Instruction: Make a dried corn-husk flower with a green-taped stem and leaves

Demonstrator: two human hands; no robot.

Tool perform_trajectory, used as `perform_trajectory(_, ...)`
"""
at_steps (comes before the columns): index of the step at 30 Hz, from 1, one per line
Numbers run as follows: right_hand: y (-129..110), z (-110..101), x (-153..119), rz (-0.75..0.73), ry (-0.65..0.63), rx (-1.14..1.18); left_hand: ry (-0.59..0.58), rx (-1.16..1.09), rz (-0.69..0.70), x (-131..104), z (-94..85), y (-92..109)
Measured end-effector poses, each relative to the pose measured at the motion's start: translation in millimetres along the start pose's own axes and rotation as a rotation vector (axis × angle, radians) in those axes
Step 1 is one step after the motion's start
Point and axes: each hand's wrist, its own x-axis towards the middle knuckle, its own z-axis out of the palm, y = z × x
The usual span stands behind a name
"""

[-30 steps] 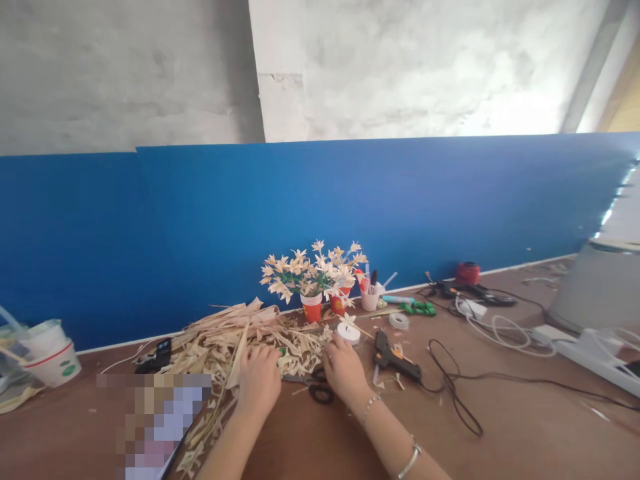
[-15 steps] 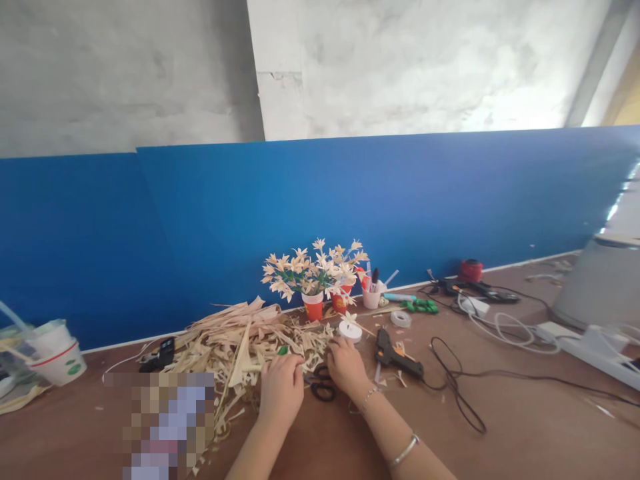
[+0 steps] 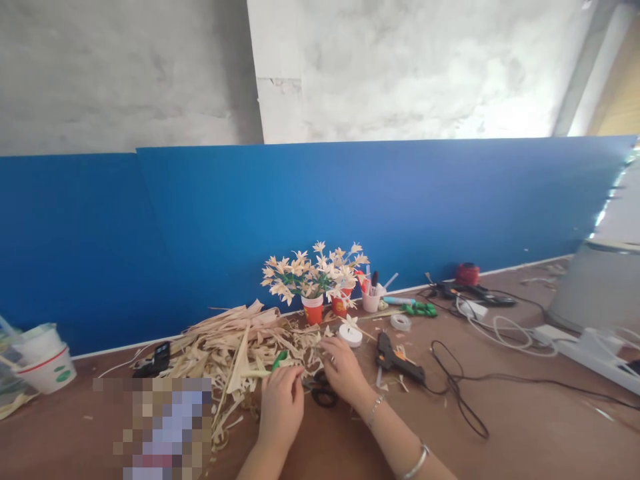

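Observation:
My left hand [image 3: 283, 403] is closed at the near edge of a heap of dry, pale husk strips [image 3: 225, 347]; whatever its fingers hold is hidden. Just beyond its fingertips shows a green strip [image 3: 281, 359], and I cannot tell whether the hand touches it. My right hand [image 3: 345, 370] has its fingers bent and drawn together over the heap's right end, their contents too small to make out. Between the hands lie black-handled scissors [image 3: 324, 396], partly covered. A white round spool [image 3: 351, 335] sits just past my right hand, beside a pale husk flower [image 3: 351, 322].
Red paper cups [image 3: 313, 312] hold husk flowers against the blue partition [image 3: 350, 193]. To the right are a glue gun [image 3: 399, 360] with its looping cord, a tape roll [image 3: 400, 322], and a power strip [image 3: 590, 353]. White cups [image 3: 50, 367] stand at left.
My right hand has shifted slightly left and away from me, its fingers lifting a little. More of the green strip shows beyond my left hand. The view has tilted slightly.

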Motion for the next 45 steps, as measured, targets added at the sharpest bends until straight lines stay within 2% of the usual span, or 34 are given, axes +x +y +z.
perform_trajectory(3, -3, -8, 0, -0.114, 0.082, 0.107, 0.097, -0.08, -0.012, 1, 1.4, -7)
perform_trajectory(8, -24, -18, -6, -0.271, 0.0, 0.12, 0.208, -0.28, -0.088, 4, 5.8, -14)
perform_trajectory(10, -35, -20, -8, -0.296, -0.053, 0.104, 0.182, -0.4, -0.179, 5, 8.5, -15)
perform_trajectory(13, -47, -22, -11, -0.325, -0.119, 0.106, 0.082, -0.638, -0.355, 6, 13.0, -14)
perform_trajectory(17, -47, -20, -12, -0.372, -0.09, 0.135, 0.036, -0.86, -0.493, 8, 15.7, -15)
perform_trajectory(20, -35, -13, -12, -0.382, -0.013, 0.155, 0.082, -0.835, -0.525, 9, 13.2, -17)
perform_trajectory(24, -19, -4, -11, -0.329, 0.153, 0.166, 0.183, -0.674, -0.556, 8, 8.0, -24)
perform_trajectory(27, -13, -3, -10, -0.299, 0.218, 0.129, 0.283, -0.559, -0.518, 7, 6.1, -32)
perform_trajectory(31, -17, -7, -11, -0.334, 0.167, 0.073, 0.444, -0.334, -0.3, 6, 2.8, -33)
perform_trajectory(33, -23, -10, -12, -0.374, 0.115, 0.056, 0.432, -0.232, -0.175, 6, 0.0, -26)
perform_trajectory(35, -31, -16, -12, -0.416, 0.055, 0.039, 0.352, -0.204, -0.06, 5, -1.8, -18)
perform_trajectory(38, -43, -24, -12, -0.465, -0.034, 0.016, 0.316, -0.213, -0.044, 4, -0.5, -10)
perform_trajectory(41, -48, -25, -12, -0.49, -0.091, 0.026, 0.327, -0.247, -0.077, 4, 4.0, -14)
perform_trajectory(45, -42, -17, -14, -0.399, -0.041, 0.072, 0.332, -0.288, -0.116, 5, 7.9, -23)
